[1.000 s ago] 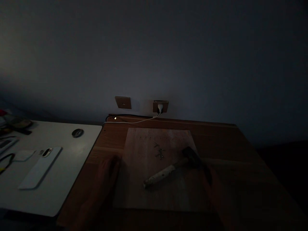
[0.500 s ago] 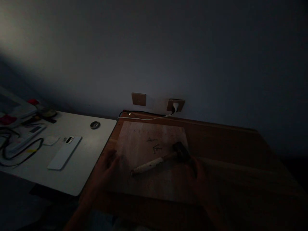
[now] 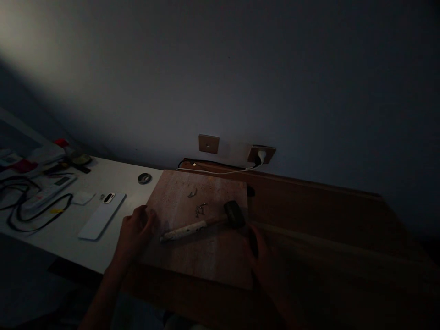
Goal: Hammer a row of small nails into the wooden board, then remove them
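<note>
A wooden board [image 3: 202, 261] lies over the brown table, its left part reaching over the white table. My left hand [image 3: 137, 224] is curled at the board's left edge, thumb towards the top and the other fingers largely hidden. At the right edge my right hand [image 3: 259, 252] is closed on the board, though dim light hides most of its fingers. Across the board rests a mallet [image 3: 234, 214] with a dark head to the right and a pale, worn handle to the left. Behind it are several small metal screws or nails [image 3: 200, 210] in two clusters.
On the white table [image 3: 113, 254] lie a white phone [image 3: 103, 216], a roll of tape [image 3: 144, 178] and a looped black cable [image 3: 20, 217]. A white plug [image 3: 261, 156] sits in the wall socket; its cord runs behind the board along the brown table [image 3: 309, 206].
The board has shifted left across the brown table onto the white table's edge, carrying the mallet and metal pieces. Both my hands moved left with it. The far metal cluster has shifted slightly on the board.
</note>
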`<state>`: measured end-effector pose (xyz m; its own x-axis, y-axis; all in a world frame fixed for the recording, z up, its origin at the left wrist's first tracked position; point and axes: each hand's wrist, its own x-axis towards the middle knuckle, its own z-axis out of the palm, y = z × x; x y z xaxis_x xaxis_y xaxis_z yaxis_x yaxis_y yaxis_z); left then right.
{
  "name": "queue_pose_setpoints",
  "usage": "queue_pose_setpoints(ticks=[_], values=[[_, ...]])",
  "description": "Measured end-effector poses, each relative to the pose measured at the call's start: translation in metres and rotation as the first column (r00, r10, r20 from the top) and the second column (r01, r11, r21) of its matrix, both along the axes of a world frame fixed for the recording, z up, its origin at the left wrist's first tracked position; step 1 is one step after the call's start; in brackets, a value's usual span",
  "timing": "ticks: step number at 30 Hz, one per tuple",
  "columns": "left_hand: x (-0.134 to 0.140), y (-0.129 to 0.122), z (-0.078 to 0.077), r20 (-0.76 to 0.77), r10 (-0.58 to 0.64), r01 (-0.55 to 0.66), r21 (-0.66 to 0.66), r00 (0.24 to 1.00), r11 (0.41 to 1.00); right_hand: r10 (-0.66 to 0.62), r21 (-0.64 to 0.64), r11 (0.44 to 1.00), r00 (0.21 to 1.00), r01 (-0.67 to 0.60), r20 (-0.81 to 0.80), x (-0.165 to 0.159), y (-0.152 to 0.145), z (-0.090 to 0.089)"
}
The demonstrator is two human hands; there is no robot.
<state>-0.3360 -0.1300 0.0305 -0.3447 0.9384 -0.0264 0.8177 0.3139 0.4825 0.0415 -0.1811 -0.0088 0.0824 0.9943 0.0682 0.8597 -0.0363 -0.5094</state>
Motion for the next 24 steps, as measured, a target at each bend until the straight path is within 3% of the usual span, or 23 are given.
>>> queue_pose_setpoints(ticks=[6, 13, 19, 21, 24], values=[[0.018, -0.004, 0.006, 0.014, -0.101, 0.101, -0.047, 0.995, 0.994, -0.059, 0.005, 0.998, 0.997, 0.059, -0.044, 0.026, 0.0, -0.014], [0.073, -0.018, -0.005, 0.101, -0.405, 0.407, 0.003, 0.909, 0.914, -0.374, 0.087, 0.923, 0.927, 0.375, -0.027, 0.1, -0.02, -0.039], [0.096, -0.014, -0.011, 0.231, -0.59, 0.597, 0.046, 0.773, 0.801, -0.517, 0.03, 0.856, 0.856, 0.516, 0.026, 0.144, -0.052, -0.024], [0.098, -0.006, -0.016, 0.194, -0.599, 0.596, 0.08, 0.777, 0.799, -0.557, 0.087, 0.829, 0.829, 0.553, 0.035, 0.14, -0.061, -0.016], [0.108, 0.007, -0.019, 0.158, -0.615, 0.598, 0.142, 0.772, 0.788, -0.606, 0.208, 0.764, 0.79, 0.611, -0.094, 0.113, -0.067, -0.008]])
